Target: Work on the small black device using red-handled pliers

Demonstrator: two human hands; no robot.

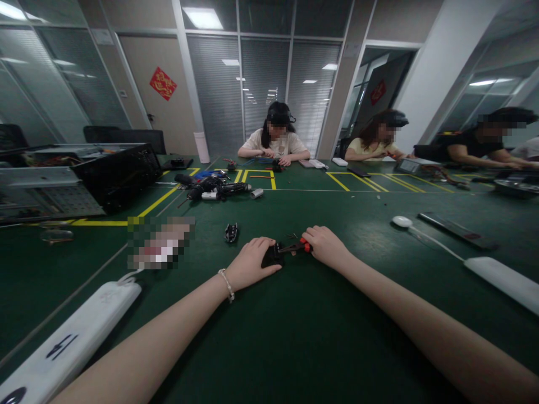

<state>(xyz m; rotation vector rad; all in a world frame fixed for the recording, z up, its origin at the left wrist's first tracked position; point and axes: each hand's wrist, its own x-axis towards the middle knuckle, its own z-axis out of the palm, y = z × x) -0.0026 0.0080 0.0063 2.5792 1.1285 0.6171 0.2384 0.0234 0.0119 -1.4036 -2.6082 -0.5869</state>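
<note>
In the head view my left hand [252,262] is closed around a small black part [273,256] on the green table, thumb on the near side and fingers on the far side. My right hand [326,247] grips the red handles of a pair of pliers [292,247]. The dark jaws point left and meet the black part's right side; whether they bite on it I cannot tell. A few tiny pin-like pieces [292,235] lie just beyond the pliers. Another small black part [231,233] with metal bits sits beyond my left hand.
An opened computer case [126,178] stands at the left. Tangled black cables and tools [219,187] lie further back. White power strips [71,336] flank both forearms; a phone-like slab [457,230] and a white mouse-shaped object [401,221] rest right. Several people work across the table [303,202].
</note>
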